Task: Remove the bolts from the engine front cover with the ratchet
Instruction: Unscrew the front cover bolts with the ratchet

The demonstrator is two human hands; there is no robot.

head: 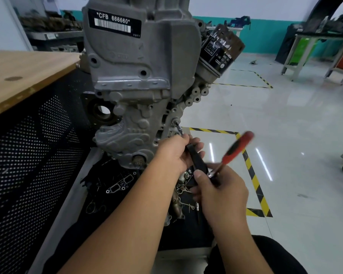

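Observation:
The grey engine front cover (139,62) stands upright in the middle, with a black label reading CFB 666660. A bolt (175,121) sits on its lower right edge, and a thin bit or extension (179,127) meets it. My left hand (176,151) grips the black bar of the tool just below that extension. My right hand (218,186) holds the ratchet (236,149) near its head; its red and black handle sticks up to the right and is motion-blurred.
A black oil filter (222,48) juts out at the engine's upper right. Loose gaskets and small metal parts (119,184) lie on the black tray under the engine. A wooden bench (24,76) with a perforated black panel stands left. Yellow-black floor tape (253,175) runs right.

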